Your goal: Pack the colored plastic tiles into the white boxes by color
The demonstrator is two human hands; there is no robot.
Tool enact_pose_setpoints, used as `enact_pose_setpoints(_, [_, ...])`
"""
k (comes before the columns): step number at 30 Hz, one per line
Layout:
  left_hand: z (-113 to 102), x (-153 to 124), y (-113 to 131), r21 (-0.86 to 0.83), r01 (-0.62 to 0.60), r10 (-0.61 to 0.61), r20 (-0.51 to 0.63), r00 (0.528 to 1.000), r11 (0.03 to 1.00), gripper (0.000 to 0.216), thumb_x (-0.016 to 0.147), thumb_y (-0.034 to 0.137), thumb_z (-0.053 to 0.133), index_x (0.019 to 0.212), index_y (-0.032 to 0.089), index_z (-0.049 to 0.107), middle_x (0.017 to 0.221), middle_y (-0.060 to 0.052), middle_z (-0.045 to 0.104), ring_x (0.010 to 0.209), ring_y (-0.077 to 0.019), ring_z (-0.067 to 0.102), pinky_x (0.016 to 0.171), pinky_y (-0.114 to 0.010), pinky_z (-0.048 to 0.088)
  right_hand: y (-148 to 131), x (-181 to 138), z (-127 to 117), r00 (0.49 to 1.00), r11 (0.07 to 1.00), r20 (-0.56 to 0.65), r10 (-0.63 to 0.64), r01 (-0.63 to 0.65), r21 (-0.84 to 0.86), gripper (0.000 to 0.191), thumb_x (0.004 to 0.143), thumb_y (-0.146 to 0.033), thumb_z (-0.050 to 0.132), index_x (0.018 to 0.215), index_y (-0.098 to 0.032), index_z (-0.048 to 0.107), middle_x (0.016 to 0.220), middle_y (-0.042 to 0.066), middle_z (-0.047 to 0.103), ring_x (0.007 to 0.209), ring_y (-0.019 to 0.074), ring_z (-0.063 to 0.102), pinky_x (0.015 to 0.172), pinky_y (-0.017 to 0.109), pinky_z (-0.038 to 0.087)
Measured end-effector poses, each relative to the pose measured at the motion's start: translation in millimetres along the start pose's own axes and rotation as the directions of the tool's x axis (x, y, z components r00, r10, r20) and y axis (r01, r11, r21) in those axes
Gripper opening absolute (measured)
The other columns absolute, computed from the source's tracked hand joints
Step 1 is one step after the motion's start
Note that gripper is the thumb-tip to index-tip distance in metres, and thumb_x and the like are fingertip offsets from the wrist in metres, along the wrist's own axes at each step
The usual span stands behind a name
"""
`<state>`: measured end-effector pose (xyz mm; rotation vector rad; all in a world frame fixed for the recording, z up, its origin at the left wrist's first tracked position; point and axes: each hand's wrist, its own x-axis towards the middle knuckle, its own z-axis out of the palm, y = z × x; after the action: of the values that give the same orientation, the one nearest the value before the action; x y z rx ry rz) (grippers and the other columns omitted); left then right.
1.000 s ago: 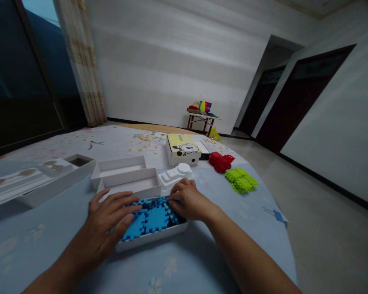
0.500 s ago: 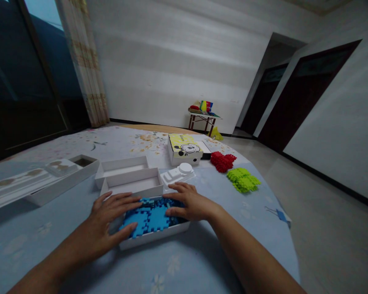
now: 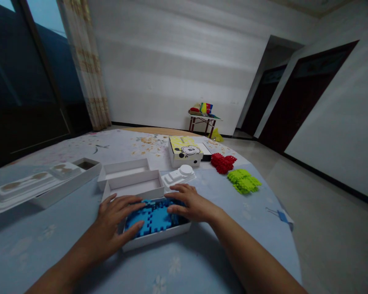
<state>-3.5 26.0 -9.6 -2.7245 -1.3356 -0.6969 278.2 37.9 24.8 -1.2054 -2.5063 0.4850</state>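
Blue interlocking plastic pieces (image 3: pixel 158 219) lie in a white box (image 3: pixel 156 241) on the table in front of me. Over the left part of the box rests my left hand (image 3: pixel 118 216), its fingers spread and touching the blue pieces. My right hand (image 3: pixel 188 202) lies over the right end, also with fingers apart, its fingertips on the blue pieces. Neither hand is closed around anything. Part of the pieces and the box's far rim are hidden under my fingers.
Beyond the box stand two white trays (image 3: pixel 135 185), a white plastic insert (image 3: pixel 179 175) and a yellow-and-white cartoon box (image 3: pixel 185 153). Red pieces (image 3: pixel 223 163) and lime-green pieces (image 3: pixel 244 181) lie to the right. A long white box (image 3: pixel 61 192) with an insert stands left.
My left hand has shifted slightly right across the blue pieces. My right hand stays almost in place at the box's right end. The view has tilted a little.
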Motion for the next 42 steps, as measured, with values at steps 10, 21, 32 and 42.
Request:
enact_pose_setpoints(10, [2,3,-2,-0.021,-0.017,0.016,-0.033,0.999,1.0,0.035,0.076,0.051,0.057,0.107,0.037,0.062,0.116,-0.001,0.064,0.111,-0.0232,0.055,0.105,-0.055,0.021,-3,-1,6,0.999,0.999,0.04,-0.03,0.031,-0.012,0.053,0.081,-0.057,0.052,0.128,-0.033,0.051,0.139,0.009,0.044,0.131,0.0305,0.03,0.104,0.051,0.023])
enact_pose_setpoints(21, [-3,2,1,-0.095,0.098,-0.109,-0.115,0.987,0.991,0.035,0.081,0.048,0.051,0.111,0.034,0.061,0.119,-0.001,0.064,0.115,-0.0242,0.053,0.104,-0.053,0.026,47,4,2,0.882,0.977,-0.441,0.166,-0.085,0.197,0.034,0.084,-0.035,0.054,0.115,-0.021,0.06,0.118,0.008,0.061,0.112,0.0209,0.053,0.098,0.04,0.038])
enact_pose_setpoints(32, [-4,2,-8,-0.136,0.141,-0.161,-0.15,0.975,0.981,0.033,0.081,0.054,0.048,0.087,0.03,0.07,0.096,-0.001,0.072,0.094,-0.021,0.063,0.088,-0.04,0.043,103,52,-3,0.864,0.924,-0.386,0.324,-0.376,-0.067,0.055,0.072,-0.008,0.049,0.126,-0.019,0.05,0.135,0.011,0.045,0.125,0.0245,0.038,0.102,0.045,0.031])
enact_pose_setpoints(42, [-4,0,-13,-0.067,0.145,-0.149,-0.054,0.987,0.987,0.029,0.08,0.052,0.051,0.095,0.033,0.068,0.101,0.0,0.071,0.101,-0.025,0.059,0.094,-0.052,0.031,100,75,-13,0.925,0.901,-0.124,0.359,-0.378,-0.212,0.067,0.065,-0.012,0.059,0.13,-0.022,0.045,0.138,0.011,0.04,0.125,0.0313,0.034,0.099,0.049,0.028])
